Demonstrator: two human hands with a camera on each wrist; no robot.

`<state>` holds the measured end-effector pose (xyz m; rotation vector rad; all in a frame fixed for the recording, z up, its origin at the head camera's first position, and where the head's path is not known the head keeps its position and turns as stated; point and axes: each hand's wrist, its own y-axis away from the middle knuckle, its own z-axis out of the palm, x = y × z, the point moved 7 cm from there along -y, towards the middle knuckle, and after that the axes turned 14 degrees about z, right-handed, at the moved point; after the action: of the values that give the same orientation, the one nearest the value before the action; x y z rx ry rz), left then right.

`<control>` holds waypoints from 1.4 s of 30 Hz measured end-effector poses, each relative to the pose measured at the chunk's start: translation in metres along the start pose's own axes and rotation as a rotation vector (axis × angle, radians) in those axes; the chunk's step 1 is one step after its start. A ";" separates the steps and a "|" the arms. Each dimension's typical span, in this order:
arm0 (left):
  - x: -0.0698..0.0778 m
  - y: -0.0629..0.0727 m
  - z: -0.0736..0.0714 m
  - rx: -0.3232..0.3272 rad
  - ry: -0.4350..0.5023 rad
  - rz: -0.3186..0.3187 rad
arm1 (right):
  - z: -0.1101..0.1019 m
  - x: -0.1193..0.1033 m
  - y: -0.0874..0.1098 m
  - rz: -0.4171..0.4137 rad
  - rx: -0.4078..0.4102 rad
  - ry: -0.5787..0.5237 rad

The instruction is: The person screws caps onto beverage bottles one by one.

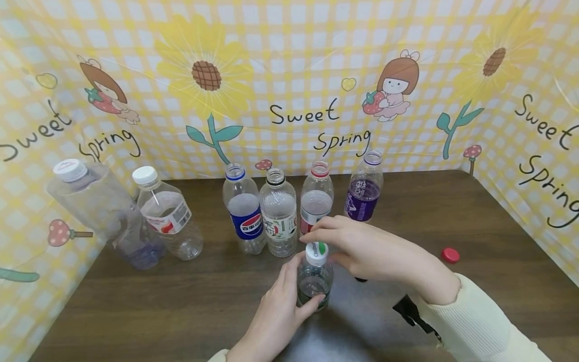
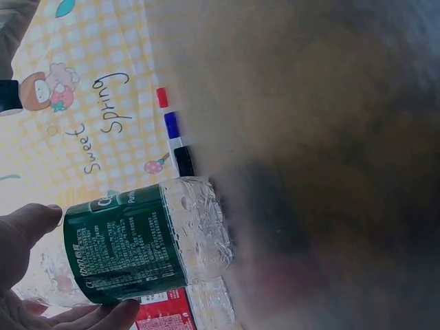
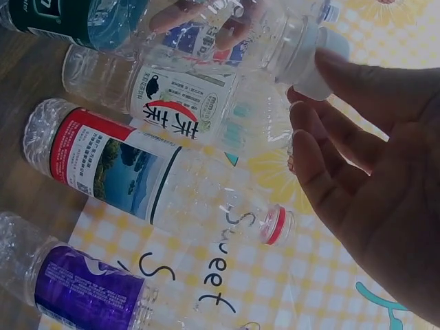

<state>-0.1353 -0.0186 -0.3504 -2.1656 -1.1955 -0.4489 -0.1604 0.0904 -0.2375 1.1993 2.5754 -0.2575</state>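
Note:
A clear plastic bottle [image 1: 315, 281] with a green label [image 2: 124, 240] stands upright in front of me, topped by a white cap [image 1: 316, 253] with a green mark. My left hand [image 1: 273, 309] grips the bottle's body, thumb on one side and fingers on the other. From above, my right hand [image 1: 362, 246] reaches over to the cap. In the right wrist view, the thumb and index finger of that hand [image 3: 385, 151] pinch the white cap [image 3: 323, 65], with the other fingers loosely bent. Part of the bottle is hidden behind the hands.
Uncapped bottles stand behind: Pepsi [image 1: 244, 221], white-labelled [image 1: 279, 226], red-necked [image 1: 316, 196] and purple-labelled [image 1: 363, 193]. Two white-capped bottles, one large [image 1: 104, 206] and one smaller [image 1: 169, 216], stand left. A red cap [image 1: 450, 255] lies right. A black strap [image 1: 413, 314] hangs by the right sleeve.

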 end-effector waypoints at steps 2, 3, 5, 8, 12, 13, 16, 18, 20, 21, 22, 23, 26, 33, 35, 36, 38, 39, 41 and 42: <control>0.000 0.000 0.000 -0.002 0.003 0.000 | 0.000 0.000 0.000 0.005 -0.002 -0.003; 0.000 0.000 0.000 -0.002 0.003 0.000 | 0.000 0.000 0.000 0.008 -0.004 -0.007; 0.000 0.000 0.000 0.000 0.001 0.000 | -0.001 0.000 0.000 0.009 -0.001 -0.014; 0.000 0.000 0.000 -0.001 -0.003 -0.003 | -0.001 0.000 0.000 0.017 0.008 -0.013; 0.000 0.000 0.001 -0.008 -0.001 -0.003 | -0.001 0.002 -0.002 0.057 0.010 -0.011; 0.001 0.000 0.001 -0.009 0.000 -0.003 | -0.001 0.003 -0.002 0.072 0.010 -0.014; 0.001 0.000 0.001 -0.008 0.005 -0.003 | -0.001 0.004 -0.003 0.116 0.014 -0.025; 0.001 0.000 0.000 -0.009 0.009 -0.005 | -0.001 0.005 -0.004 0.141 0.027 -0.023; 0.002 0.000 0.000 -0.009 0.012 -0.003 | -0.002 0.005 -0.004 0.154 0.045 -0.010; 0.002 0.000 0.000 -0.008 0.012 -0.001 | -0.002 0.005 -0.005 0.161 0.053 -0.001; 0.002 0.000 0.000 -0.007 0.011 0.001 | -0.002 0.005 -0.005 0.168 0.059 0.007; 0.002 0.000 0.000 -0.006 0.009 0.001 | -0.002 0.005 -0.005 0.171 0.061 0.011; 0.001 0.000 0.000 -0.002 0.003 0.001 | -0.001 0.005 -0.005 0.173 0.050 0.022; 0.001 -0.001 0.000 0.017 -0.016 0.006 | 0.000 -0.002 -0.003 0.062 -0.007 0.017; 0.001 -0.001 0.000 0.012 -0.013 0.003 | -0.001 -0.004 -0.003 0.042 -0.006 0.021; 0.001 -0.001 0.000 0.009 -0.012 0.002 | 0.000 -0.004 -0.003 0.039 -0.006 0.020; 0.001 -0.001 0.000 0.005 -0.011 0.001 | 0.000 -0.004 -0.003 0.041 -0.008 0.016; 0.001 -0.001 0.000 0.003 -0.011 0.000 | 0.000 -0.004 -0.003 0.043 -0.008 0.014; 0.001 -0.001 0.000 0.000 -0.010 0.001 | 0.000 -0.003 -0.003 0.046 -0.003 0.012; 0.001 -0.001 0.000 -0.001 -0.009 -0.001 | 0.000 -0.003 -0.003 0.047 -0.001 0.013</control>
<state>-0.1357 -0.0175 -0.3496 -2.1702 -1.2009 -0.4408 -0.1609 0.0861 -0.2359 1.2638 2.5544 -0.2392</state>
